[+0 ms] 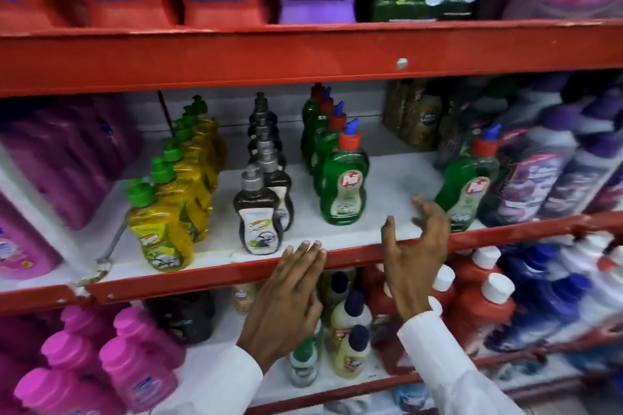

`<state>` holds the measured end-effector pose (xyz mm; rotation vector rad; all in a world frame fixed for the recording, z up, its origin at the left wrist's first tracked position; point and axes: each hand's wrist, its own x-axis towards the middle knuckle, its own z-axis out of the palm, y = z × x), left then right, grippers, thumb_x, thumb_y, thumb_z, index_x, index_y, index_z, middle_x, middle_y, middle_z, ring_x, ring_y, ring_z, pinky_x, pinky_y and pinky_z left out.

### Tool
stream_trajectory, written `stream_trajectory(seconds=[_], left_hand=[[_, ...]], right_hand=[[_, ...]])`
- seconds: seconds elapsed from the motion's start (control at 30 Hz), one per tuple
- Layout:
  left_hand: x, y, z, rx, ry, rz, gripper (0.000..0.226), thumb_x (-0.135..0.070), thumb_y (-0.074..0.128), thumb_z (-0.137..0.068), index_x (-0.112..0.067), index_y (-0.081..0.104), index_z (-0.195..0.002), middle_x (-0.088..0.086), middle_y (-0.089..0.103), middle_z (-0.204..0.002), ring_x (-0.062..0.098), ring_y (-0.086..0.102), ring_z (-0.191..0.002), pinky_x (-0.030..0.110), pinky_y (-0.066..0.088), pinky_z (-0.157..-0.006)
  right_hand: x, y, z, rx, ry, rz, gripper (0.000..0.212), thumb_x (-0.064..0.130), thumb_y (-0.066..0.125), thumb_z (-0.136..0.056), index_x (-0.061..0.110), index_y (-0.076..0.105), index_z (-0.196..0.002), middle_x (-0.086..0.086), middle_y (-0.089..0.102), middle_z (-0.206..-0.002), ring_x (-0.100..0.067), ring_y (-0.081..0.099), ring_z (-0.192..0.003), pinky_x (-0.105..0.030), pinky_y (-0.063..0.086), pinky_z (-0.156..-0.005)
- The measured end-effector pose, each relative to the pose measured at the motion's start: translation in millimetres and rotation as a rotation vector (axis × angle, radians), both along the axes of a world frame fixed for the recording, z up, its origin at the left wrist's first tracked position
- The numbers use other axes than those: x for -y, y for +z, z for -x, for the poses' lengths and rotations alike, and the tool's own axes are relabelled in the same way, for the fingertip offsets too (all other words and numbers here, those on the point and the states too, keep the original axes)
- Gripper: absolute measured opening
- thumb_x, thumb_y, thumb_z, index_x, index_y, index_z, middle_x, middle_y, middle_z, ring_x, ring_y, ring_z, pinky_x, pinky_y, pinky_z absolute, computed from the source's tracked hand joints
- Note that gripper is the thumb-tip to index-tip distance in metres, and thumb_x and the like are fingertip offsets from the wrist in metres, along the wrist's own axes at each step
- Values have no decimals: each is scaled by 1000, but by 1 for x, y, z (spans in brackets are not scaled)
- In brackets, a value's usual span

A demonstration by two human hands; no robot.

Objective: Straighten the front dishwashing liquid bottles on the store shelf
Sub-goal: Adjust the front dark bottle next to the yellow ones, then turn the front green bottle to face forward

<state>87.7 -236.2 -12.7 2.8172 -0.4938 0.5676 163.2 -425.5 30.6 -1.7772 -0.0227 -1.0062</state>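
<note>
On the white middle shelf [387, 185] stand rows of dishwashing bottles. At the front are a yellow bottle with a green cap [158, 229], a dark bottle with a grey cap [258, 212], a green bottle with a red and blue cap [344, 178] and, at the right, a second green bottle [468, 185] that leans left. My left hand [290, 296] lies flat with its fingertips at the shelf's red front edge, below the dark bottle. My right hand [414, 253] is open with curled fingers just left of the leaning green bottle and holds nothing.
A red shelf beam [236, 54] runs overhead with detergent pouches above it. Purple bottles [539, 178] crowd the right side and pink bottles [50, 162] the left. The lower shelf holds pink bottles [135, 364], small cream bottles [350, 330] and red bottles [482, 307].
</note>
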Motion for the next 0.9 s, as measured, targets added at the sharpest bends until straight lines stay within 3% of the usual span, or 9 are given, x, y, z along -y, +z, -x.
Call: stream_trajectory(seconds=[0.07, 0.13, 0.17, 0.27, 0.33, 0.53, 0.7, 0.8, 0.9], left_hand=[[3, -1, -5, -1, -3, 33, 65, -26, 55, -85, -10, 39, -146, 5, 42, -153, 15, 30, -144, 29, 6, -123], [3, -1, -7, -1, -3, 73, 60, -27, 49, -85, -8, 45, -142, 7, 49, -148, 15, 33, -141, 28, 7, -123], [3, 0, -8, -1, -2, 72, 60, -28, 46, -85, -7, 46, -141, 7, 50, -147, 15, 33, -141, 27, 6, -123], [4, -1, -8, 0, 7, 47, 61, -30, 44, -85, -7, 45, -142, 6, 49, -147, 15, 31, -140, 28, 7, -122], [4, -1, -7, -5, 15, 44, 62, -31, 44, -85, -8, 43, -143, 6, 48, -148, 15, 32, -141, 30, 10, -122], [7, 3, -7, 10, 6, 137, 56, -26, 47, -87, -10, 47, -141, 1, 49, -147, 15, 40, -141, 34, 17, -123], [9, 4, -4, 10, 14, 136, 56, -23, 50, -87, -11, 46, -142, 0, 49, -147, 13, 39, -141, 31, 14, -124], [8, 7, -2, -3, 23, 150, 56, -23, 49, -86, -11, 47, -141, -1, 47, -148, 10, 34, -143, 27, 12, -123], [9, 12, 2, 2, 51, 176, 55, -23, 48, -85, -9, 50, -138, -4, 43, -146, 2, 22, -143, 17, 6, -121]], right_hand=[[21, -4, -14, -41, -103, -21, 58, 10, 76, -80, 7, 48, -132, -16, 49, -138, -29, 44, -131, -30, 34, -115], [39, -4, -31, -87, -186, -56, 75, 18, 78, -78, 5, 39, -141, -20, 39, -147, -29, 34, -138, -12, 18, -116], [48, -3, -40, -119, -217, -71, 82, 24, 79, -77, 5, 34, -144, -21, 36, -150, -29, 32, -140, -11, 15, -117], [64, -5, -61, -217, -240, -87, 96, 36, 80, -76, 6, 25, -150, -21, 37, -152, -35, 33, -141, -41, 28, -121], [68, -5, -68, -226, -245, -90, 94, 35, 81, -74, 4, 31, -147, -21, 46, -147, -37, 41, -136, -48, 36, -115], [65, 2, -60, -143, -228, -59, 87, 42, 85, -67, 7, 45, -136, -18, 57, -132, -34, 49, -123, -48, 45, -103], [19, 18, -31, -106, -87, 1, 88, 45, 89, -61, 9, 50, -130, -14, 60, -127, -28, 51, -117, -37, 44, -97], [-16, 20, -21, -132, 18, 41, 89, 49, 89, -59, 10, 51, -129, -10, 61, -126, -25, 52, -115, -29, 41, -93], [-41, 17, -17, -151, 82, 66, 87, 50, 88, -59, 14, 50, -128, -7, 62, -123, -22, 53, -112, -31, 45, -93]])
